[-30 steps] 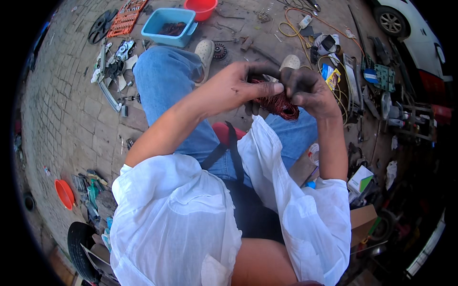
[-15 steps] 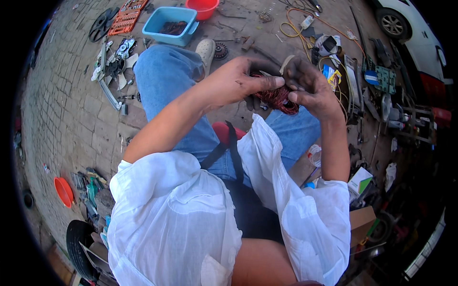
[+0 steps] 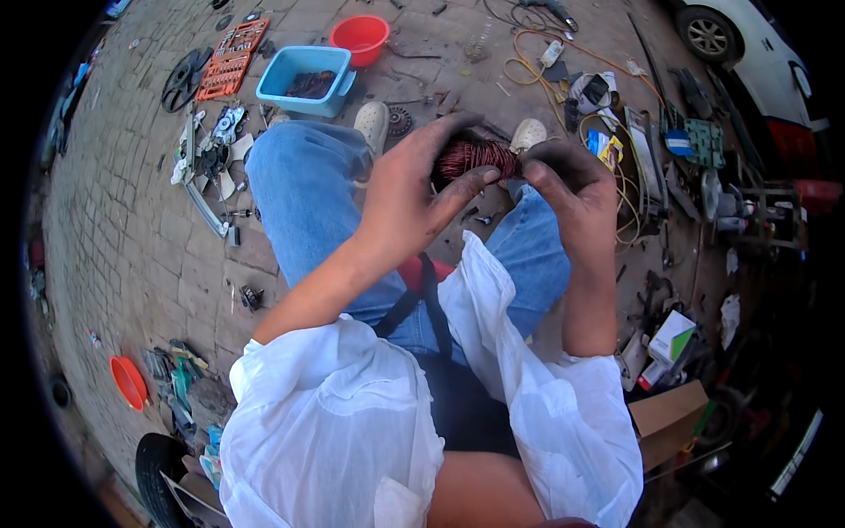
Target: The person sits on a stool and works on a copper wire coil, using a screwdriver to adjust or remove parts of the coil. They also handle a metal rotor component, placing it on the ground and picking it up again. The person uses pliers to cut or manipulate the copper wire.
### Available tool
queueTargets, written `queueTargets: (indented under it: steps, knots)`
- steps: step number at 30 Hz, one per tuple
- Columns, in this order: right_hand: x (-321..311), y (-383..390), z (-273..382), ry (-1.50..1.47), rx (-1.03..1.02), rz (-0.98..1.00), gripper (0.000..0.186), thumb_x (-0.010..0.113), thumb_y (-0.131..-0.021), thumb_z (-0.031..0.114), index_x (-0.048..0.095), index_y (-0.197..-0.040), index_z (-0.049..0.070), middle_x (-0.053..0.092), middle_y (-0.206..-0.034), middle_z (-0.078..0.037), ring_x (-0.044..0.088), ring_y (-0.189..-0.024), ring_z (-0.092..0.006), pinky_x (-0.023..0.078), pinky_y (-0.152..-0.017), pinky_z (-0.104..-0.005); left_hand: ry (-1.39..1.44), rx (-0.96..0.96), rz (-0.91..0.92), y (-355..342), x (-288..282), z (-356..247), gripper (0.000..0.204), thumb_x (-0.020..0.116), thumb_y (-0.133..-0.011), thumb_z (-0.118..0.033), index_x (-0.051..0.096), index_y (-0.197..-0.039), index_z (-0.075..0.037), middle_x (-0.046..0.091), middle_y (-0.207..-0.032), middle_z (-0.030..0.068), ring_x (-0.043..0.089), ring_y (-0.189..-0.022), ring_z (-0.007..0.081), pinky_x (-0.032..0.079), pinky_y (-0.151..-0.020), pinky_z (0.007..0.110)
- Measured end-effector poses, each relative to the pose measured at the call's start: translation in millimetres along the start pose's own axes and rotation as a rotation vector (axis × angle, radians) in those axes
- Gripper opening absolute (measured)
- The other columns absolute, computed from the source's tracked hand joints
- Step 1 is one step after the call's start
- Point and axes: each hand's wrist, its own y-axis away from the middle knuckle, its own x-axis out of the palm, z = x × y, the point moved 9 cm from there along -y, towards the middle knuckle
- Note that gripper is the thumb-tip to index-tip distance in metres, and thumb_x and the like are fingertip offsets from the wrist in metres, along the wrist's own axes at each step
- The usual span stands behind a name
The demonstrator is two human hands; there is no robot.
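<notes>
One bundle of dark red enamelled-looking wire [image 3: 475, 160], held up beyond the lap between both hands. Handling, judged: keep the left hold firm enough to stop turns slipping but not crushing them; work the right end with light fingertips, one strand at a time, to avoid snags. Left hand [image 3: 405, 189]: curled closed around the bundle, thumb along its near side, fingers mostly hidden. Right hand [image 3: 576, 180]: half-curled, thumb and fingertips at the bundle's right end; cannot tell whether they pinch a strand. Below: blue jeans [image 3: 304, 185]. Farther out: cream clog [image 3: 528, 136], light-blue basin [image 3: 304, 107] with dark material inside, red basin [image 3: 359, 35] just beside it, orange socket-set case [image 3: 231, 66] to the left.
</notes>
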Motion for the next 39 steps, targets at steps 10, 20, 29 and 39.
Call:
queueTargets:
  steps: [10,20,29,39]
  knots:
    - [7.0,-9.7,-3.1,0.303,-0.018,0.057,0.023,0.075,-0.076,0.014,0.066,-0.091,-0.001,0.064,-0.075,-0.002,0.056,-0.067,-0.0053,0.044,-0.058,-0.0207,-0.127,0.006,-0.005,-3.1,-5.3,1.4,0.045,0.072,-0.078,-0.013,0.055,-0.117,0.001,0.064,-0.096,0.0152,0.065,-0.087,0.021,0.05,-0.076,0.03]
    - [12.9,-20.4,-21.3,0.163,0.049,0.067,0.025,0.076,-0.076,0.017,0.067,-0.091,-0.001,0.06,-0.072,0.0,0.05,-0.061,-0.0041,0.037,-0.051,-0.0201,-0.123,-0.026,-0.027,-4.8,-3.5,13.0,0.04,0.07,-0.081,-0.018,0.057,-0.114,0.002,0.064,-0.089,0.0121,0.063,-0.077,0.016,0.051,-0.069,0.028]
    - [13.1,-35.0,-38.7,0.172,0.014,0.104,0.021,0.074,-0.075,0.014,0.065,-0.087,-0.001,0.059,-0.071,-0.003,0.052,-0.063,-0.0049,0.041,-0.056,-0.0217,0.31,-0.316,0.101,-9.6,19.7,58.1,0.037,0.066,-0.086,-0.026,0.06,-0.111,0.001,0.064,-0.084,0.0057,0.057,-0.067,0.0074,0.047,-0.055,0.022]
    - [22.0,-14.7,-22.9,0.652,-0.214,-0.222,0.022,0.069,-0.072,0.01,0.063,-0.09,-0.001,0.065,-0.077,-0.016,0.064,-0.068,-0.0275,0.05,-0.062,-0.034,-0.342,0.012,-0.187,-2.9,2.9,31.9,0.039,0.071,-0.078,-0.02,0.059,-0.11,0.0,0.063,-0.093,0.0179,0.064,-0.08,0.0315,0.05,-0.07,0.034]
